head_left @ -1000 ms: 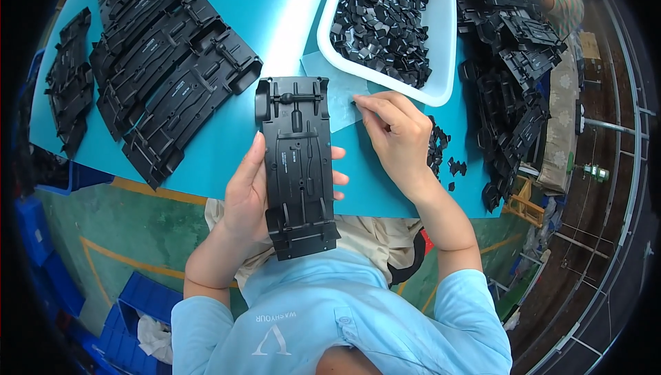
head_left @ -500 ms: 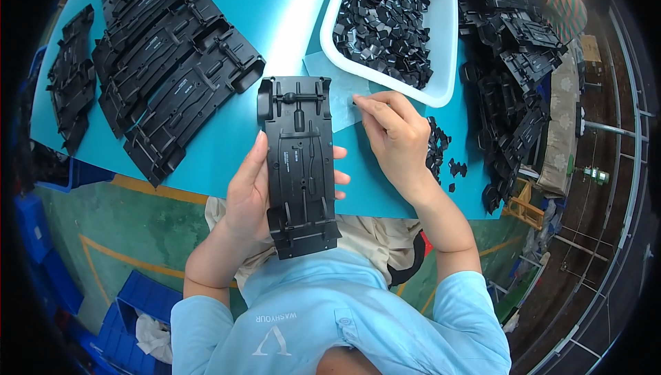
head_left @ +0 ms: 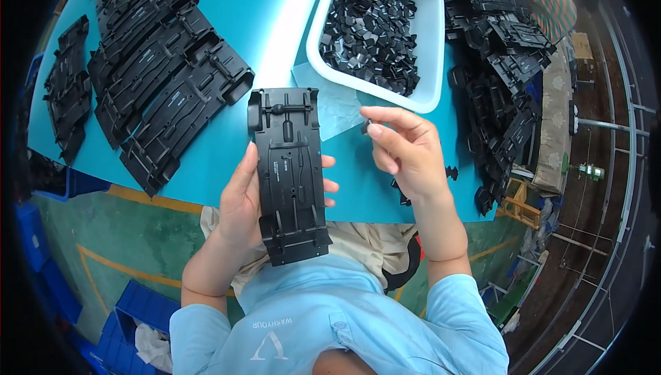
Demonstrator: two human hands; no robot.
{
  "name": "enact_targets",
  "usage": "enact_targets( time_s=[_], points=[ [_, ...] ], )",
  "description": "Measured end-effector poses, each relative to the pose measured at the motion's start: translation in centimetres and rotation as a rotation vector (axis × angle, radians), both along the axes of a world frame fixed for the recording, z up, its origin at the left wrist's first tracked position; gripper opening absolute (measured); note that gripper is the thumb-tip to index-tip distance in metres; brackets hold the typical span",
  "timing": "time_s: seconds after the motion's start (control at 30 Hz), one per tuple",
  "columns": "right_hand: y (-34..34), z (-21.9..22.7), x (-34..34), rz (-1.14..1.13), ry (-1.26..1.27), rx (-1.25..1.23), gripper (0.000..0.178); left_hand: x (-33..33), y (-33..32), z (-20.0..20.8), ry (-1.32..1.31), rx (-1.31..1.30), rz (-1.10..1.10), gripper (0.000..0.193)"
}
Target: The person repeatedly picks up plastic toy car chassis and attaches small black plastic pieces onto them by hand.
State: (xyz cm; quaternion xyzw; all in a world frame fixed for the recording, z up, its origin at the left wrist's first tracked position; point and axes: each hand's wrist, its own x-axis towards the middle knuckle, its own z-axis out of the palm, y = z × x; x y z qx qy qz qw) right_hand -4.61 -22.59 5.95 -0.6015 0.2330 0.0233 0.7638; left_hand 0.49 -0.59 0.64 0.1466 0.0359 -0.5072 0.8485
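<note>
My left hand (head_left: 242,196) is wrapped round a long black plastic toy-car chassis (head_left: 295,179), held above the table's front edge. Its moulded underside, with axle shapes and ribs, faces up; my fingertips show past its right side. To the right of the chassis, my right hand (head_left: 416,162) pinches a small black plastic piece (head_left: 365,127) between thumb and fingers. The piece is apart from the chassis, and its exact shape is too small to tell. Partly hidden by my right hand, several loose black pieces (head_left: 452,173) lie on the table.
A white tub (head_left: 432,51) full of small black pieces (head_left: 365,31) stands beyond my right hand. A clear plastic sheet (head_left: 335,110) lies before it. Rows of black chassis (head_left: 186,106) cover the left; more chassis (head_left: 506,51) are heaped right. Another person (head_left: 554,7) is at far right.
My right hand has moved slightly right and nearer, its fingers turned so the small piece shows more. The chassis in my left hand has shifted a little left and nearer.
</note>
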Motion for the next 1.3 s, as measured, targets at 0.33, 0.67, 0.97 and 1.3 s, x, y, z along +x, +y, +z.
enact_targets(
  time_s=[0.33, 0.67, 0.97, 1.3],
  points=[
    [-1.1, -0.7, -0.7, 0.122, -0.109, 0.691, 0.016, 0.1, -0.2, 0.3, 0.0, 0.02, -0.002, 0.073],
    [1.1, -2.5, 0.7, 0.032, -0.339, -1.127, 0.016, 0.0, -0.2, 0.0, 0.004, -0.01, -0.005, 0.074],
    [1.0, -4.2, 1.2, 0.076, -0.439, -1.32, 0.02, 0.1, -0.1, -0.1, 0.0, -0.018, -0.015, 0.073],
    [1.1, -4.2, 1.3, 0.101, -0.435, -1.364, 0.029, 0.1, -0.2, 0.0, -0.022, 0.008, -0.023, 0.073]
  ],
)
